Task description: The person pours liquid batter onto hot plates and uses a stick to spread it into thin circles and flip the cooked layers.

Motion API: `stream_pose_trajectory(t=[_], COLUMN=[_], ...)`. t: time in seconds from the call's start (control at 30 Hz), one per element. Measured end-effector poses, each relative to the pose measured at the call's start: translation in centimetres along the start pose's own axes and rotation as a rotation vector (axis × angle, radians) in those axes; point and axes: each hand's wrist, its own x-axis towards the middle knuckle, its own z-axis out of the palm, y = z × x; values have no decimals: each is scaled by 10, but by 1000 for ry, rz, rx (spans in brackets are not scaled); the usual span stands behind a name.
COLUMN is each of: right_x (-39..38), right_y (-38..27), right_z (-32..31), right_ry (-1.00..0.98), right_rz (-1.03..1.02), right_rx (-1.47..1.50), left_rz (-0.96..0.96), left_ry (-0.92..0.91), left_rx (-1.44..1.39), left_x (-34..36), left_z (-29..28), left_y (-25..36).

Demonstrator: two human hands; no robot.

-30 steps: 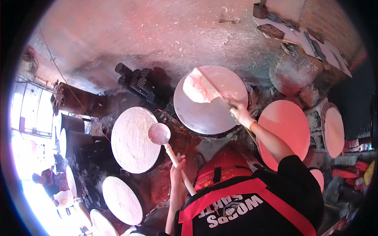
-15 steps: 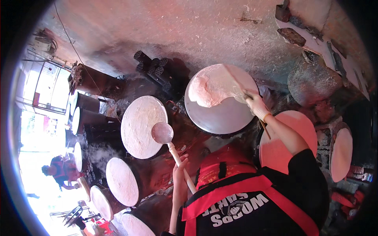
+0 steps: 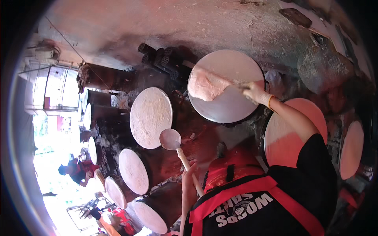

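My left hand [image 3: 189,180] is closed round the pale handle of a ladle [image 3: 170,139]. The ladle's round bowl points up and away, in front of the lower edge of a batter-covered round griddle [image 3: 151,118]. My right hand [image 3: 255,93] reaches over the right part of another large round griddle [image 3: 224,112]. Its fingers are closed on a thin spreading stick, now blurred and barely visible. A thick mound of pale batter [image 3: 208,85] lies on the griddle's left half, just left of that hand. A thin film covers the griddle's far part.
A pinkish round griddle [image 3: 295,135] stands beneath my right forearm. Several more round griddles [image 3: 134,171] run down the left side. Black perforated cylinders [image 3: 163,61] are stacked by the far wall. Another person [image 3: 78,172] is at the far left, near the bright opening.
My right hand has swept the stick; the batter mound has been dragged and reshaped. The ladle stays in my left hand. The whole view has shifted slightly.
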Motion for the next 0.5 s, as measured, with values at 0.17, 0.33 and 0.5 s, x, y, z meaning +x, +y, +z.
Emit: stream_pose_trajectory(t=[0.17, 0.33, 0.5], right_x=[-81, -102, -169], right_y=[18, 49, 90], right_z=[8, 34, 65], right_ry=[-209, 318, 87], right_rz=[10, 49, 53], right_rx=[6, 359, 280], left_rz=[-54, -47, -69], left_ry=[-86, -324, -397], left_rx=[116, 251, 271], left_x=[15, 48, 70], left_z=[-14, -18, -60], left_y=[15, 32, 51])
